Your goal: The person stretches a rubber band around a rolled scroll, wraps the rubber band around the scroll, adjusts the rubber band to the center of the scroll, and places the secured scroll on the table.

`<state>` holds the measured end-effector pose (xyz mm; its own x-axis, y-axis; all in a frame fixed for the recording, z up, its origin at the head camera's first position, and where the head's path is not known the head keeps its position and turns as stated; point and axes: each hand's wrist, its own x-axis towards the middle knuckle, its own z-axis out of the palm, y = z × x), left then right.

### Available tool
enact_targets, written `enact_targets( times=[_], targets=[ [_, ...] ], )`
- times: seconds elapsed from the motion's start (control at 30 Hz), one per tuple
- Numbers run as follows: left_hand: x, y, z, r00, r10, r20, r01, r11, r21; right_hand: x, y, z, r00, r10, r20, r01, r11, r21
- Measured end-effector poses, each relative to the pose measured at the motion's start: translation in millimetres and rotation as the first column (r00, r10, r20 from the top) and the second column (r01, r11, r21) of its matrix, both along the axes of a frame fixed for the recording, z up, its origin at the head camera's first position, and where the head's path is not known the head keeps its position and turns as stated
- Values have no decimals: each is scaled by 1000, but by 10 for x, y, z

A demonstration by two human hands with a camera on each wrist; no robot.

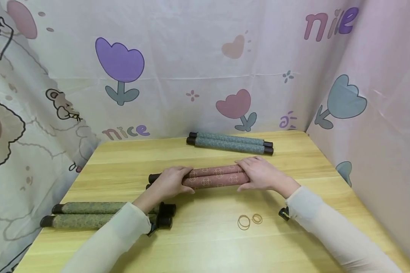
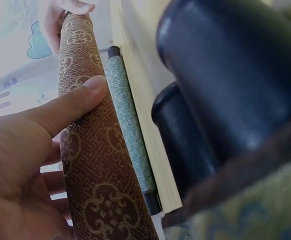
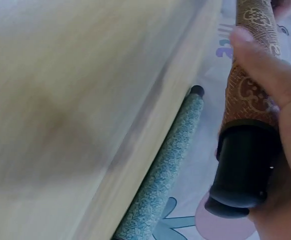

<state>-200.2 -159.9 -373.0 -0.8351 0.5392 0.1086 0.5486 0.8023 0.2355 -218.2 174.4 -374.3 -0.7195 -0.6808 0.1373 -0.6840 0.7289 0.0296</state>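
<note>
Red scrolls are clamped in left hand and right hand. Probably midway tbh, bands sitting loose this side of the right hand.

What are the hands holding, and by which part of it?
The left hand and right hand hold the reddish scroll near its opposite ends, thumbs on the patterned part.

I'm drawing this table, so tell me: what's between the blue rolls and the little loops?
In the head view, the reddish rolls are between the blue rolls and the little loops, with some tabletop showing on either side.
</note>
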Motion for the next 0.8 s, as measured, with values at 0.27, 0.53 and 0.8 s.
enact_targets(
  times=[0.27, 0.53, 0.8],
  targets=[
    [-67, 1, 23, 1000, -23, -5, 22, 1000, -11, -6, 34, 4, 1000, -25, -17, 26, 999, 32],
    [-143, 45, 21, 1000, 8, 17, -7, 999, -31, -85, 40, -24, 998, -28, -50, 28, 1000, 1],
    [-229, 37, 77, 1000, -22, -12, 21, 999, -47, -187, -8, -11, 995, 7, -103, -5, 1000, 15]
  ],
)
